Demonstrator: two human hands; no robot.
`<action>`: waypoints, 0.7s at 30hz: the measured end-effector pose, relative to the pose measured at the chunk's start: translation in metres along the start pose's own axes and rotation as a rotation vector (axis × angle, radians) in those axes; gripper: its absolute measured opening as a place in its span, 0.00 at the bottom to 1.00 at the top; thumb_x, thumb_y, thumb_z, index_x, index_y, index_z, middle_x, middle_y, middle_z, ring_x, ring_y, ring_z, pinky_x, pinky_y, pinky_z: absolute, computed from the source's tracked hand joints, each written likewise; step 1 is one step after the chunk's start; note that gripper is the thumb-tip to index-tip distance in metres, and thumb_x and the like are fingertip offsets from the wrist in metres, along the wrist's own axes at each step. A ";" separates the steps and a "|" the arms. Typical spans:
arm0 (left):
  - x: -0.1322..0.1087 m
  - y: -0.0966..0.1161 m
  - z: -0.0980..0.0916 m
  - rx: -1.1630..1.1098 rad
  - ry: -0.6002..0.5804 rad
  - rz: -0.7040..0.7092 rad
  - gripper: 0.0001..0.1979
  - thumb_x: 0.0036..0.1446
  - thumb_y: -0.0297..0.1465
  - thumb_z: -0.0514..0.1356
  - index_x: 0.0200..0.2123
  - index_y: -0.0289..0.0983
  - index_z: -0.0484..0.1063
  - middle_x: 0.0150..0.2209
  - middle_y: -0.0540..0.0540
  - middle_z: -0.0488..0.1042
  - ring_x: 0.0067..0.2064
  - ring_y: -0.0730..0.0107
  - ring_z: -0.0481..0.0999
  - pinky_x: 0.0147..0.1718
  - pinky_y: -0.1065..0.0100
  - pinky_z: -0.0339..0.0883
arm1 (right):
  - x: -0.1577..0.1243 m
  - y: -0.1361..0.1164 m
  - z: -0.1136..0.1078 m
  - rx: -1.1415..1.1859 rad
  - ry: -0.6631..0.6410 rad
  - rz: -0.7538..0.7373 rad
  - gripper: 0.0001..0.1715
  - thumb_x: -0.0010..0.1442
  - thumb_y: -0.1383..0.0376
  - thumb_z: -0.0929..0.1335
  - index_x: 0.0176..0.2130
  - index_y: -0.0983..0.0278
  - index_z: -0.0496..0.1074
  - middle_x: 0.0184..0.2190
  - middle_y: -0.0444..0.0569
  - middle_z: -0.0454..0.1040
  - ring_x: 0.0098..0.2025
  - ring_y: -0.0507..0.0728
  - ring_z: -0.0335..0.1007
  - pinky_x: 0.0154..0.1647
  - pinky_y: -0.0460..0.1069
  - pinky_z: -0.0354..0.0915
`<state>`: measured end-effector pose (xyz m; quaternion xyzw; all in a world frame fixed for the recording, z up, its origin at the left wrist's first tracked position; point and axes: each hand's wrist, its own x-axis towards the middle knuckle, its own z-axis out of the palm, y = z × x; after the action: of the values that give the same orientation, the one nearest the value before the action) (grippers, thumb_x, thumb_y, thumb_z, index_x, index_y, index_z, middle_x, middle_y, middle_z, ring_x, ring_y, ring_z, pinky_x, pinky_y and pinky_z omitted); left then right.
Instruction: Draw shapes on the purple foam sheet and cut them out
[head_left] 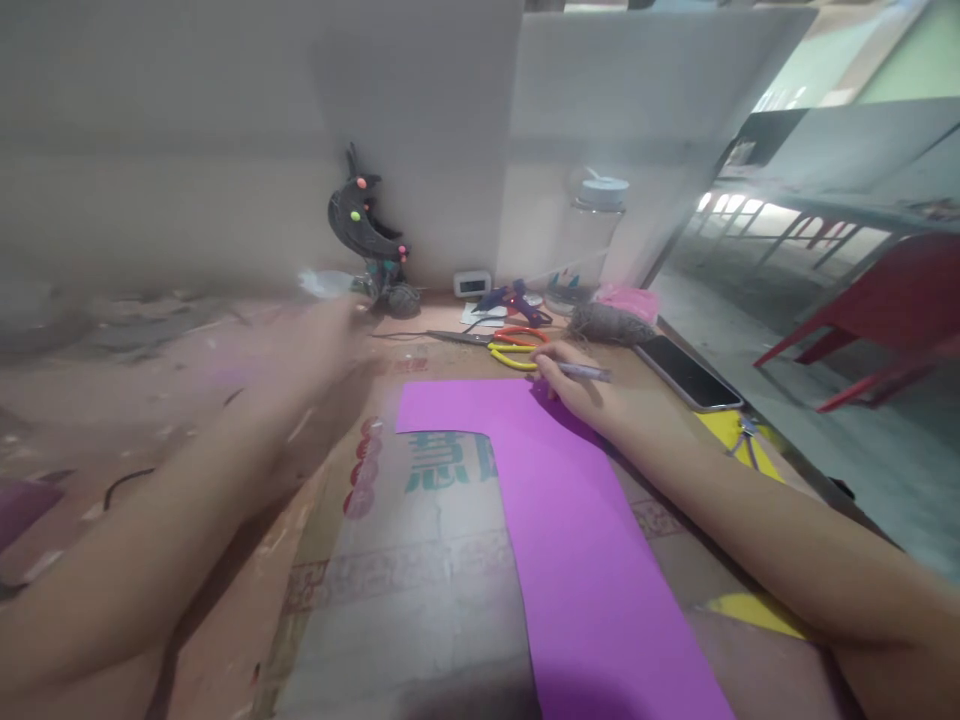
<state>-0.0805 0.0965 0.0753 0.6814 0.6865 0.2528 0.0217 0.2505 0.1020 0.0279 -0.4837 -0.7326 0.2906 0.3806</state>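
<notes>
A purple paper sheet, cut into an L-like shape, lies on a cardboard sheet on the table. My right hand rests at the paper's far right corner, its fingers closed round a grey pen. My left hand reaches out to the far left of the paper; it is smeared by motion, so its fingers cannot be read. Just beyond my right hand lie orange and yellow scissors.
A black crescent-shaped ornament stands at the back wall. Near it are a blue glue gun, a small white device, a clear water jug, a grey felt lump and a phone. A red chair stands at the right.
</notes>
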 end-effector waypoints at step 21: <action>-0.120 0.149 0.092 0.294 -0.344 0.707 0.26 0.74 0.40 0.51 0.65 0.28 0.65 0.61 0.24 0.70 0.40 0.52 0.83 0.33 0.57 0.76 | 0.017 0.004 -0.014 -0.126 -0.235 0.038 0.05 0.60 0.65 0.70 0.38 0.61 0.69 0.34 0.46 0.80 0.35 0.56 0.77 0.35 0.49 0.68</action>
<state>0.1006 0.0037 0.0135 0.9033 0.4253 0.0266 -0.0495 0.2605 0.1206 0.0372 -0.4828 -0.7798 0.3059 0.2555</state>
